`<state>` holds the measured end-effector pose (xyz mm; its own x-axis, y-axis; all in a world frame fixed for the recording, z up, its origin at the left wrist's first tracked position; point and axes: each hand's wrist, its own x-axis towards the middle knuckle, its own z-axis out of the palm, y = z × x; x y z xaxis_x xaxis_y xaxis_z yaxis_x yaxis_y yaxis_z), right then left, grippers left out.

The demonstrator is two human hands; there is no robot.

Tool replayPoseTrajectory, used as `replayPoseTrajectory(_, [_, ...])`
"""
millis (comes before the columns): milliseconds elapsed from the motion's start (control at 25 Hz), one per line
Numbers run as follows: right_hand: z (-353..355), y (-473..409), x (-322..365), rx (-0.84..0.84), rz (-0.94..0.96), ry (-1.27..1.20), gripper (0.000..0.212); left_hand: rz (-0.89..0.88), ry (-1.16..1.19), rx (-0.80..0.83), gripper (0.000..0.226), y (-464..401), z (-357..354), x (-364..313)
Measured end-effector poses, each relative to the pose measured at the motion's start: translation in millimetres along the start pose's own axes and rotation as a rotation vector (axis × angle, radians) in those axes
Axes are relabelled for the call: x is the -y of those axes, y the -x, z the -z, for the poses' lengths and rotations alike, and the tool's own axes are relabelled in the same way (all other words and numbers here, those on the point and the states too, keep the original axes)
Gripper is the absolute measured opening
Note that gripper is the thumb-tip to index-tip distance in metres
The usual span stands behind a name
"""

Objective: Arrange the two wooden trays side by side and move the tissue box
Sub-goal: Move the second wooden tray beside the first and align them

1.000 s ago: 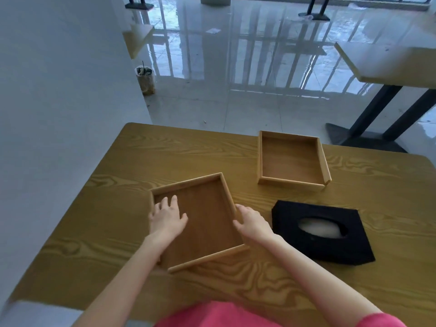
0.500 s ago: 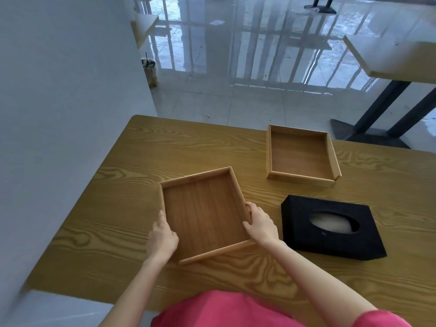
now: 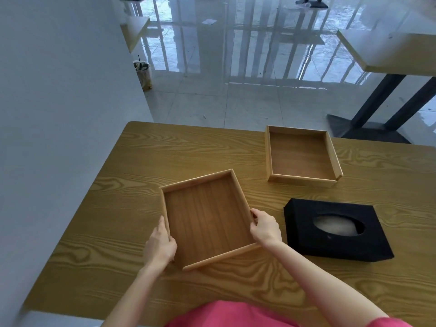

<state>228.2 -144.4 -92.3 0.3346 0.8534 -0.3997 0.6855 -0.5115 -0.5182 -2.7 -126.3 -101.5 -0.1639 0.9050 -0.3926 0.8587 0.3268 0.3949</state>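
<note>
A wooden tray (image 3: 207, 218) lies skewed on the table's near middle. My left hand (image 3: 160, 246) grips its left wall near the front corner. My right hand (image 3: 265, 226) grips its right wall. A second wooden tray (image 3: 300, 154) rests farther back to the right, apart from the first. The black tissue box (image 3: 335, 230) with an oval opening showing white tissue lies to the right of my right hand, close to it but not touching.
The wooden table (image 3: 141, 161) stands against a white wall (image 3: 59, 114) on the left. Beyond its far edge is glossy tiled floor with another table (image 3: 387, 50) at the right and a cup (image 3: 142, 73) on the floor.
Both hands shifted from resting on and beside the near tray to gripping its left and right walls. The tray looks slightly turned; the far tray and tissue box stay put.
</note>
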Motion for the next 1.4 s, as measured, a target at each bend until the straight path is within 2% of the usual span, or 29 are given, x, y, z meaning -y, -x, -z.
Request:
replayPoseTrajectory(320, [28.9,-42.0,16.3,-0.058,-0.028,-0.004,0.045,-0.139,-0.101,-0.063,0.055,-64.9,30.9,-52.6])
replayPoseTrajectory(640, [54.7,-110.6,39.3,-0.110,-0.014,0.094,0.043,-0.239,-0.065,-0.067,0.055,-140.8,39.6,-109.0])
replayPoseTrajectory(1000, [50.5,-158.6,45.1,-0.113,-0.003,0.147,0.032,-0.252,-0.101,-0.067,0.056,-193.8,32.4,-142.3])
replayPoseTrajectory(1400, [44.1,-166.8,44.1,-0.131,0.014,0.172,0.042,-0.249,-0.091,-0.018,0.054,-206.5,24.3,-149.0])
